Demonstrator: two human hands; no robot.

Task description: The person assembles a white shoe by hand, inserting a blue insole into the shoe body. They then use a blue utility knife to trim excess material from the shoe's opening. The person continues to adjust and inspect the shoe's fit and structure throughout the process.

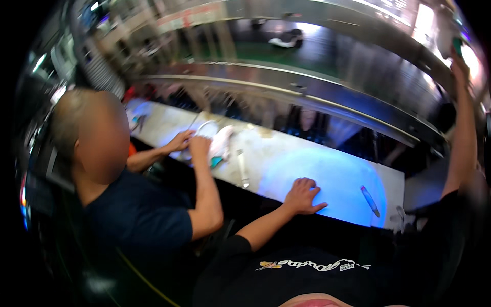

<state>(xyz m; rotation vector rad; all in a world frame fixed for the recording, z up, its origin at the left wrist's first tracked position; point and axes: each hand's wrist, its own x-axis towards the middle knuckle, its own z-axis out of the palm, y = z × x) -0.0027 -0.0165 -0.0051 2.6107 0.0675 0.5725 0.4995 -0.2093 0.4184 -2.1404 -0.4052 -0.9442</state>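
Fingers (307,190) of our left hand (302,197) spread flat on the counter (286,163), apparently bracing us, while our right hand (459,64) grips something overhead.

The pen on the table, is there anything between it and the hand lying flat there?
Nothing visible. The left hand rests flat on the white table, and the pen lies to its right with only bare, blue-lit tabletop between them. The right hand is raised high, far from the pen.

Wearer's clothing and arms, seen from above.
A black short-sleeved shirt bears a small yellow-and-white printed emblem across the chest; both forearms are bare, and the left hand (302,196) and right hand (459,64) wear no gloves.
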